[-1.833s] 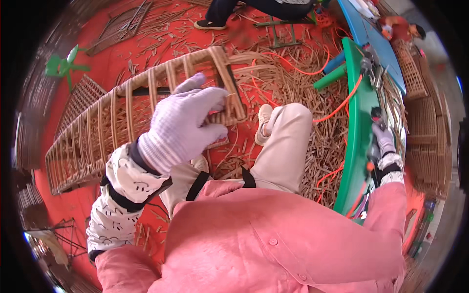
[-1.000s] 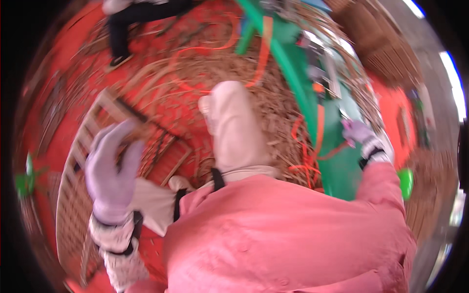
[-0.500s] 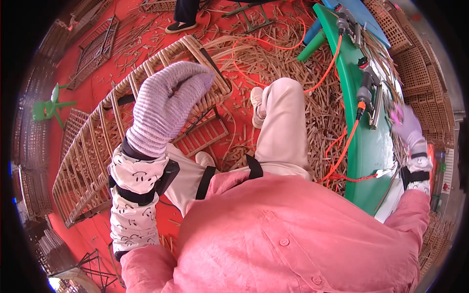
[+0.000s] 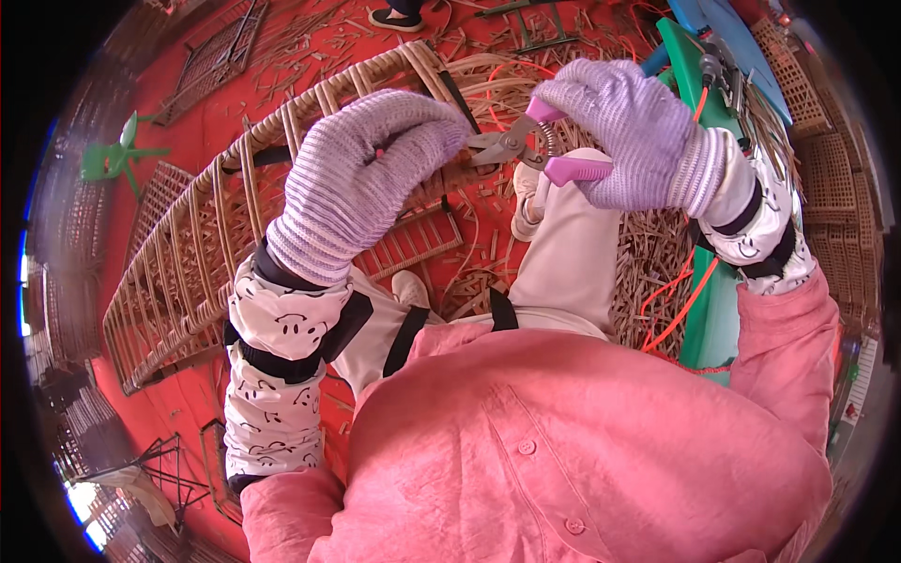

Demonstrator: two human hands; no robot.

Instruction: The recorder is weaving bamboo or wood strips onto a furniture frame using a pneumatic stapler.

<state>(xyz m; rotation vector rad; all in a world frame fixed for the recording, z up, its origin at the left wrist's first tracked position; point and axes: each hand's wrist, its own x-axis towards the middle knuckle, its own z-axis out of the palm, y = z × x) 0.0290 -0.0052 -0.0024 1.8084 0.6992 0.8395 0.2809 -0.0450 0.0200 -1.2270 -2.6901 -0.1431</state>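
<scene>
So we've got our right grip (image 4: 643,131) wrapped around some pink-handled cutters (image 4: 514,145), handles spread, blades parted and pointing left. They're up above our right leg (image 4: 563,267), just beside the fingertips of our left grip (image 4: 361,188). That left one has thumb and fingers pressed together; honestly we can't tell if anything thin is pinched in there.

The wicker frame (image 4: 250,183) leans along our left, and our left glove blocks a good chunk of it. Below that glove there's a small slatted panel (image 4: 418,242) on the red floor (image 4: 164,427). As for clutter, loose brown strips (image 4: 648,272) are piled right of our leg, with an orange hose (image 4: 690,305) looping over them. Our right forearm covers much of the green surface (image 4: 696,328), where an air tool (image 4: 715,70) lies at the far end. Off left there's a green stool (image 4: 120,161), and up top, somebody's dark shoe (image 4: 396,19).
</scene>
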